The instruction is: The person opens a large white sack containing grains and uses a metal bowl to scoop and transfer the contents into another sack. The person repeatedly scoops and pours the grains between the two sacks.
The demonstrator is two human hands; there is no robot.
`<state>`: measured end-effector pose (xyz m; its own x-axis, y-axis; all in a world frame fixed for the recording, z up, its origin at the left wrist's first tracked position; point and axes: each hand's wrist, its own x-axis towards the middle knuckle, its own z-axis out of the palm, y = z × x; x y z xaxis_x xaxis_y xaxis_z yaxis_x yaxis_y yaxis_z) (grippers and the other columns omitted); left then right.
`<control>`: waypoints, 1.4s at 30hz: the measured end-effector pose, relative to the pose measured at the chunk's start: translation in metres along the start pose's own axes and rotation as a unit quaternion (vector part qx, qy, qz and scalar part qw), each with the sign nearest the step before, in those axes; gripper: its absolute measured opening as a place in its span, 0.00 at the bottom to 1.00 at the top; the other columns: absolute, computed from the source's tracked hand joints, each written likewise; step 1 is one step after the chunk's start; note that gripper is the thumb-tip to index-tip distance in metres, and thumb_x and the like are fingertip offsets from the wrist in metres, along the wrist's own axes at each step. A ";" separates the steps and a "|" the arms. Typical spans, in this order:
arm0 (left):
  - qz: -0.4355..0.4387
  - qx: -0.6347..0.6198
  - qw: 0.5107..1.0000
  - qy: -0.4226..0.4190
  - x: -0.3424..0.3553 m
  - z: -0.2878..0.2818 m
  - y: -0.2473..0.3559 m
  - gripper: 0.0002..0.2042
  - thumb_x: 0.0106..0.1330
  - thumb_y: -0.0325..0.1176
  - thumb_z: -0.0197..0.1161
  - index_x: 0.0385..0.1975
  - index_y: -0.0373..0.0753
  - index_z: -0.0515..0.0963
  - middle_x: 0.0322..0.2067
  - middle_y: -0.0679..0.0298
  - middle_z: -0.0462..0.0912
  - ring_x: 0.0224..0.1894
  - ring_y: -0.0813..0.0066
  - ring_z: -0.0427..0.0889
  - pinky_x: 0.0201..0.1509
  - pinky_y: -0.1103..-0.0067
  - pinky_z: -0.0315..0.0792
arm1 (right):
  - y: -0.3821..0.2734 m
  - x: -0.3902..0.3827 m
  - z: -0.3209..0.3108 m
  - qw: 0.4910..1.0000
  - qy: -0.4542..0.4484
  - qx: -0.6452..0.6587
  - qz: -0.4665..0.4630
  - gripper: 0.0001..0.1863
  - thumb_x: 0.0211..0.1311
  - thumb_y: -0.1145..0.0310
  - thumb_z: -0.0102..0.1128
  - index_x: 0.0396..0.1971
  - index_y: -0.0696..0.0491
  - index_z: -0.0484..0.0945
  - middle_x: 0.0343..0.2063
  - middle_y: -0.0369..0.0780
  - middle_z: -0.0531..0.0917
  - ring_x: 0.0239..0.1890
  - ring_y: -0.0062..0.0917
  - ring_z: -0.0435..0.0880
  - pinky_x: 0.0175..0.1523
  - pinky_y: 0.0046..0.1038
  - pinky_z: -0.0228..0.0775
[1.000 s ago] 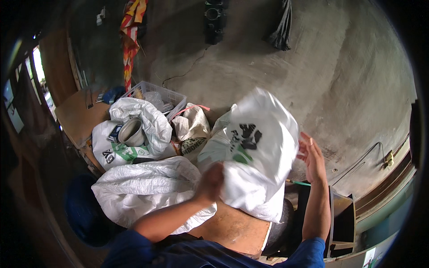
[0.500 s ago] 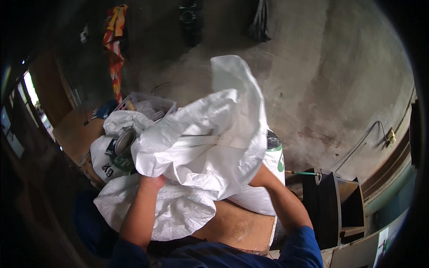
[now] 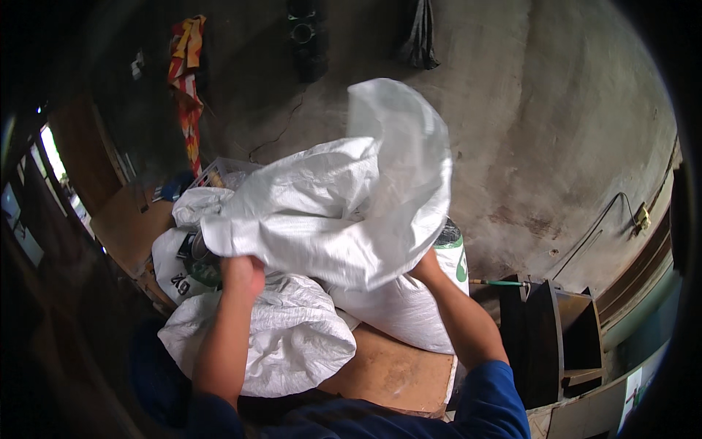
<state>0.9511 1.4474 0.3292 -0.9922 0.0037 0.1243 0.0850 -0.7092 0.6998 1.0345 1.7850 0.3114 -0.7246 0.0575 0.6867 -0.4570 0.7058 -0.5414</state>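
Note:
A large white woven sack (image 3: 314, 238) is spread between my two hands, its mouth billowing upward and away from me. My left hand (image 3: 243, 274) is closed on its near left edge. On the right side my right hand (image 3: 423, 267) grips the same sack; its fingers are mostly hidden behind the fabric. Below my left forearm lies another crumpled white sack (image 3: 292, 344). A filled white sack (image 3: 398, 314) with green print stands behind and to the right, partly covered by the lifted one.
Everything rests on a brown wooden table (image 3: 395, 369). A clear plastic bin (image 3: 234, 170) stands at the back left. Dark shelving (image 3: 541, 336) with a green-handled tool (image 3: 497, 283) is on the right. A grey wall (image 3: 556, 132) rises behind, with a red-and-orange cloth (image 3: 188, 88) hanging on it.
The sack's mouth has swung up and to the right, and its body has spread wider. My left hand has risen slightly. More of the filled sack beneath now shows.

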 end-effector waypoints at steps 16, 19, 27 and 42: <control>0.015 -0.072 0.997 -0.002 0.090 0.031 0.007 0.26 0.76 0.51 0.47 0.65 0.39 0.64 0.59 0.62 0.69 0.60 0.66 0.69 0.65 0.70 0.62 | -0.018 -0.161 0.008 0.946 -0.090 0.094 0.296 0.23 0.65 0.60 0.61 0.55 0.56 0.77 0.51 0.45 0.82 0.54 0.33 0.82 0.58 0.35 0.74; 0.043 -0.059 0.997 -0.007 0.030 0.026 0.022 0.33 0.76 0.57 0.45 0.70 0.38 0.60 0.65 0.60 0.66 0.66 0.64 0.66 0.71 0.70 0.57 | -0.004 -0.128 -0.052 0.894 0.016 0.182 0.408 0.28 0.67 0.52 0.59 0.60 0.55 0.74 0.53 0.45 0.81 0.56 0.34 0.81 0.59 0.35 0.73; 0.112 0.096 0.980 -0.137 -0.094 -0.006 0.052 0.39 0.72 0.46 0.55 0.77 0.38 0.47 0.73 0.55 0.58 0.73 0.62 0.59 0.77 0.67 0.51 | -0.147 0.011 -0.156 0.970 0.129 0.205 0.029 0.55 0.53 0.32 0.67 0.68 0.63 0.67 0.64 0.48 0.75 0.64 0.35 0.75 0.67 0.38 0.64; 0.046 0.281 0.950 -0.130 -0.077 0.036 -0.044 0.28 0.61 0.28 0.67 0.63 0.36 0.68 0.61 0.53 0.73 0.66 0.75 0.67 0.71 0.75 0.58 | -0.127 0.054 -0.014 0.937 -0.326 -0.057 0.113 0.21 0.69 0.59 0.58 0.54 0.57 0.79 0.36 0.54 0.86 0.40 0.48 0.87 0.49 0.39 0.78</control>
<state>1.0274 1.5035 0.3143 -0.9283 0.1858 0.3220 0.2782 -0.2276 0.9332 1.0604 1.7082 0.4243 -0.9742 -0.2027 0.0989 -0.2230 0.8003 -0.5566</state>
